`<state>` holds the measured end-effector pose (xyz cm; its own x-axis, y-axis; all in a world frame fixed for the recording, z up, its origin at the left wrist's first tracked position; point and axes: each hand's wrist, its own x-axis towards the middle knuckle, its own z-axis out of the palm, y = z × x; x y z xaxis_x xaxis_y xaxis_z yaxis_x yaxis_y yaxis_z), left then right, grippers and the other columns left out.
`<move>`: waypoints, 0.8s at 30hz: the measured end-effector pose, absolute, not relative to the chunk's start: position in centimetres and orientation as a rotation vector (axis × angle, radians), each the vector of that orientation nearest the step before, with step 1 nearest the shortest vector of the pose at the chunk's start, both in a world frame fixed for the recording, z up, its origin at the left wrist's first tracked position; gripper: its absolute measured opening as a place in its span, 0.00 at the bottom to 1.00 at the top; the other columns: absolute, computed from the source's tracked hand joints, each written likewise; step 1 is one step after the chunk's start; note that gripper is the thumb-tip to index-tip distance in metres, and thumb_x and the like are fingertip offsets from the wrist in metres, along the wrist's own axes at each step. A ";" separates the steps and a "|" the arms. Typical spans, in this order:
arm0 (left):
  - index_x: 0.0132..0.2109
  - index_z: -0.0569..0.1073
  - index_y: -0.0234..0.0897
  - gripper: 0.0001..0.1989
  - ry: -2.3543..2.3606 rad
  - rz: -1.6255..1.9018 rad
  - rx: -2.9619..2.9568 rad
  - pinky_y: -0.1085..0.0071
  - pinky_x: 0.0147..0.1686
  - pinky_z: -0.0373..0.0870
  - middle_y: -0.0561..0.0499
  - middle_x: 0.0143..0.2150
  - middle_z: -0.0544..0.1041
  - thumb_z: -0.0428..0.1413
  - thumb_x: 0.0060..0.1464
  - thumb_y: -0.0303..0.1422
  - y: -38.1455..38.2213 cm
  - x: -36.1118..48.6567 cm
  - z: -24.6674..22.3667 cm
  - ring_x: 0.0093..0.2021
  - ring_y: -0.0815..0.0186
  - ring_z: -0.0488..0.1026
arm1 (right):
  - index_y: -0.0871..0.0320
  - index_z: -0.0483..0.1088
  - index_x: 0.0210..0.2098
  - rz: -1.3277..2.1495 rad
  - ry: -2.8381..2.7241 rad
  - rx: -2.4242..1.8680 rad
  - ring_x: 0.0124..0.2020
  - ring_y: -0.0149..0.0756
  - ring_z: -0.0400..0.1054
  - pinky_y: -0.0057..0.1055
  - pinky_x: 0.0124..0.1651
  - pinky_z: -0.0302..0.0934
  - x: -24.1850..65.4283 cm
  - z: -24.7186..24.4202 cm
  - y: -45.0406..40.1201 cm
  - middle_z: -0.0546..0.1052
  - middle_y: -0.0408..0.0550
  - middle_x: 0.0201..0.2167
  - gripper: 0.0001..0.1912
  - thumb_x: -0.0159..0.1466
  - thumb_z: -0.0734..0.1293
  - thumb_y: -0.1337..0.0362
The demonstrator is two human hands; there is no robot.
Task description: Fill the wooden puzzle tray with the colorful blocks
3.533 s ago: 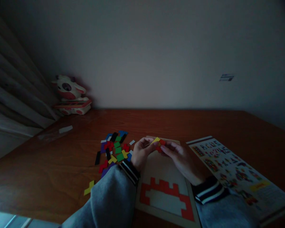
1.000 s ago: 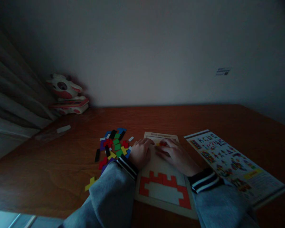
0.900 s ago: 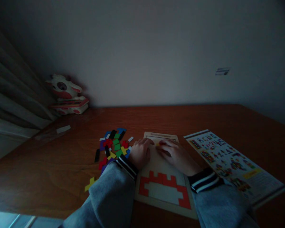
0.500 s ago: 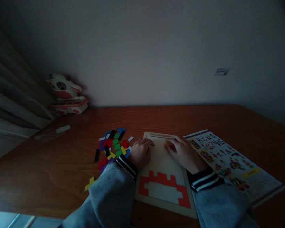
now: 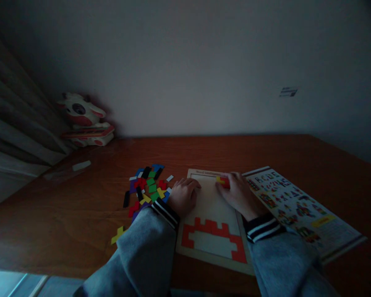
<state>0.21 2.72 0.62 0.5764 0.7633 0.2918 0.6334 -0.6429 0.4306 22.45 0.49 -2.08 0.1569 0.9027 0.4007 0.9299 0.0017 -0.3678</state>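
A wooden puzzle board lies on the table, with red pieces joined in an arch across its near part. My right hand is at the board's upper right, its thumb and fingers closed round a red piece with a small yellow part beside it. Resting on the board's left edge, my left hand has its fingers bent and close together; whether anything is under them is hidden. Left of that hand, a loose pile of coloured pieces spreads over the table.
A printed pattern sheet lies right of the board. One yellow piece sits apart near my left sleeve. A cow-shaped toy stands at the back left by a curtain. A white strip lies on the table.
My right hand has shifted slightly, and more of the red piece and its yellow part now shows at its fingertips. My left hand has stayed almost still.
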 end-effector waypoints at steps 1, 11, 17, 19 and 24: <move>0.44 0.75 0.38 0.15 1.146 0.663 2.533 0.60 0.54 0.68 0.46 0.47 0.78 0.49 0.54 0.20 2.7 0.2 0.6 0.50 0.58 0.73 | 0.60 0.73 0.47 -0.054 -1.727 -1.886 0.47 0.50 0.67 0.44 0.52 0.61 22.5 -2.2 0.6 0.72 0.58 0.44 0.18 0.62 0.66 0.56; 0.43 0.75 0.38 0.15 1.151 0.636 2.540 0.60 0.55 0.68 0.48 0.48 0.78 0.49 0.54 0.20 2.6 0.2 0.9 0.51 0.58 0.73 | 0.53 0.76 0.39 0.027 -1.633 -1.756 0.47 0.45 0.67 0.43 0.53 0.59 23.0 -3.5 1.3 0.74 0.53 0.40 0.13 0.66 0.61 0.56; 0.45 0.76 0.39 0.17 1.130 0.638 2.586 0.57 0.55 0.67 0.49 0.51 0.77 0.49 0.53 0.19 2.5 0.3 1.0 0.52 0.58 0.73 | 0.56 0.73 0.39 0.076 -1.478 -1.609 0.43 0.44 0.69 0.43 0.50 0.63 23.8 -3.8 1.4 0.76 0.54 0.38 0.18 0.67 0.58 0.51; 0.46 0.76 0.39 0.18 1.132 0.662 2.588 0.56 0.55 0.68 0.48 0.52 0.77 0.50 0.53 0.19 2.1 0.1 1.5 0.52 0.57 0.73 | 0.57 0.72 0.40 0.092 -1.425 -1.579 0.42 0.44 0.69 0.43 0.48 0.64 24.0 -3.7 0.7 0.76 0.55 0.38 0.20 0.66 0.58 0.48; 0.48 0.75 0.39 0.14 1.178 0.726 2.619 0.59 0.55 0.70 0.47 0.52 0.77 0.51 0.59 0.24 -0.1 -3.4 3.6 0.52 0.59 0.74 | 0.56 0.70 0.42 0.164 -1.366 -1.550 0.42 0.42 0.71 0.40 0.45 0.66 24.8 -3.6 -1.8 0.76 0.55 0.42 0.21 0.66 0.59 0.46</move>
